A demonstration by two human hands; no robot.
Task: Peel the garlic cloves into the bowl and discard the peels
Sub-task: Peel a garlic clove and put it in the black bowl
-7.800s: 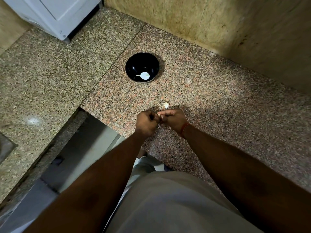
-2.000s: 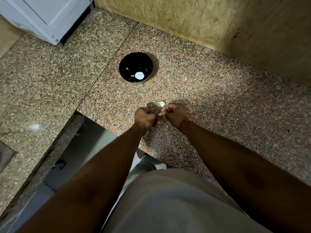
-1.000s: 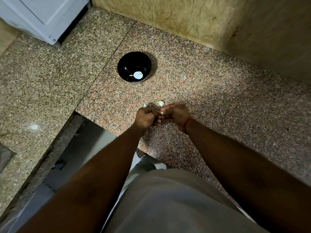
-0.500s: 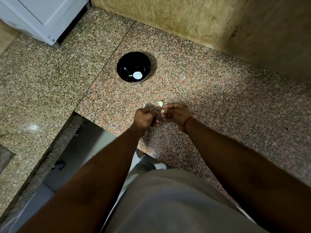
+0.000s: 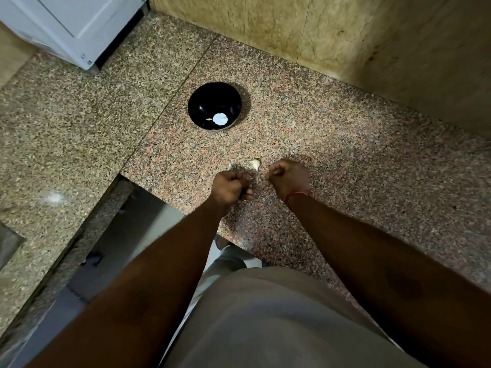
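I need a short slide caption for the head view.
Both hands, left and right, curled above a granite counter, black bowl beyond.

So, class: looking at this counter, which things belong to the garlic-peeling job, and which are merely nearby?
Belongs to the job:
- black bowl, something pale lying in it
- garlic clove on the counter
- peel scrap near the left hand
- right hand

Just nearby:
- white appliance
- granite counter
- tiled wall

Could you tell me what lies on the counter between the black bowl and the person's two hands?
In the head view, a garlic clove and a small pale scrap, likely peel, lie just beyond the hands; up to the black bowl there is only bare granite counter.
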